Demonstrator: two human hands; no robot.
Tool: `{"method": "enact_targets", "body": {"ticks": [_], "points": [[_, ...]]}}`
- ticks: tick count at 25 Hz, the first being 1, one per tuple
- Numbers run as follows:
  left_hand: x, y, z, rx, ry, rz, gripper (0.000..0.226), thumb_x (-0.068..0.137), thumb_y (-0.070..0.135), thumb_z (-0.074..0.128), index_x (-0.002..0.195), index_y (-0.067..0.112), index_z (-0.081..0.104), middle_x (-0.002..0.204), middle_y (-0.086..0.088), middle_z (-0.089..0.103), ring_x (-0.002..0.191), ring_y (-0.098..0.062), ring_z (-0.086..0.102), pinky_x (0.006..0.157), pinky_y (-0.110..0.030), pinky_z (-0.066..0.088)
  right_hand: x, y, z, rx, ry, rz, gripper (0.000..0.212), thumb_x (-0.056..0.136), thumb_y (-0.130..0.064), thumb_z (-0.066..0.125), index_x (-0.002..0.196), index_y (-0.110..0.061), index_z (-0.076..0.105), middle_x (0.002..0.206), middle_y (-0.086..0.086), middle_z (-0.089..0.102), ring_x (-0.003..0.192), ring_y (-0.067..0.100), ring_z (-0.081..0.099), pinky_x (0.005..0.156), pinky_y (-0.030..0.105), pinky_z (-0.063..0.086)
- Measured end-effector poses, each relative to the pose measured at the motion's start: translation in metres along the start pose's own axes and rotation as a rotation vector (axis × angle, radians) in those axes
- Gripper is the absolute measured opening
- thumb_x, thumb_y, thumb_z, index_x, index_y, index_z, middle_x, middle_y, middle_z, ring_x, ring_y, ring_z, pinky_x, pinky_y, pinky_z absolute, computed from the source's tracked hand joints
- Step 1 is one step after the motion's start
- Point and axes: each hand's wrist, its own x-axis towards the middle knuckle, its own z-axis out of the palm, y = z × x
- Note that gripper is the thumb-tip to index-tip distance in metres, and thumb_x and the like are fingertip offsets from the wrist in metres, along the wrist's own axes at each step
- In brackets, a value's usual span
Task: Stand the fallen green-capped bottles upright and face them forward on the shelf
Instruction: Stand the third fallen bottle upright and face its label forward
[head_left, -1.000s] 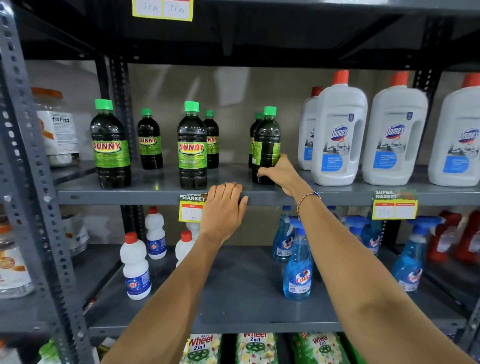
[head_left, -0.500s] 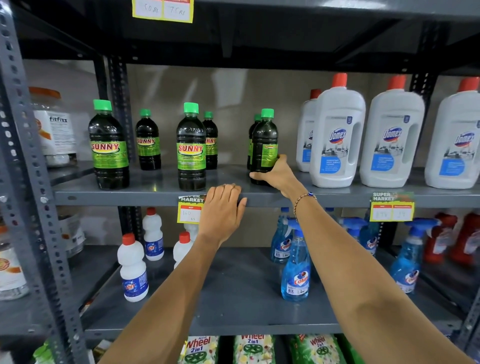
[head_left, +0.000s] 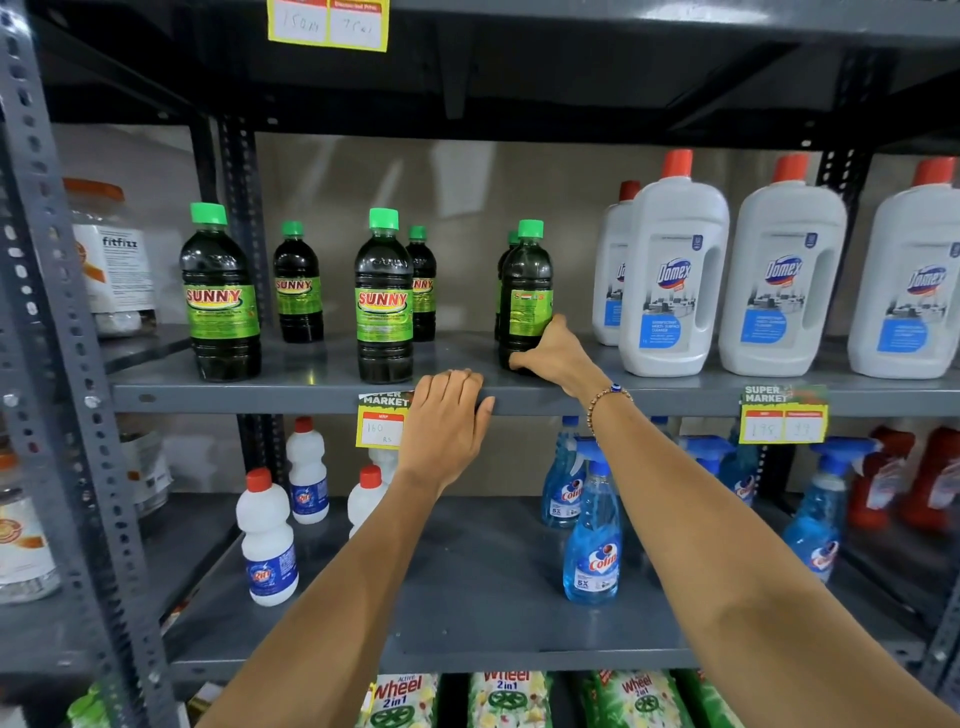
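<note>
Right hand (head_left: 556, 353): grip closed round upright green-capped bottle (head_left: 525, 296)
Left hand (head_left: 447, 426): grip empty, fingers draped over shelf (head_left: 260, 397) edge

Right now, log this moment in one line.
right hand: grips bottle base | label: turned sideways | left hand: rests on shelf edge

**Where there's room on the middle shelf**

Biggest open lane is the bare shelf (head_left: 457, 358) strip between the middle SUNNY bottle (head_left: 384, 296) and the bottle on the right (head_left: 525, 296), wide enough to reach straight back. Narrower gap between the left front bottle (head_left: 221, 293) and the middle one, with a back-row bottle (head_left: 297, 283) behind it. On the right the white Domex jugs (head_left: 672, 275) stand close together, blocking that side.
</note>
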Motion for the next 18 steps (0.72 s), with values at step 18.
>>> {"method": "enact_targets", "body": {"ticks": [18], "points": [[-0.0002, -0.0002, 0.0012, 0.003, -0.018, -0.016, 0.037, 0.098, 0.035, 0.035, 0.112, 0.009, 0.058, 0.108, -0.006, 0.064, 0.098, -0.026, 0.059, 0.087, -0.036, 0.038, 0.0011, -0.0001, 0.0024, -0.068, 0.017, -0.033, 0.085, 0.070, -0.023, 0.082, 0.132, 0.000, 0.028, 0.134, 0.014, 0.039, 0.125, 0.027, 0.044, 0.100, 0.035, 0.042]]}}
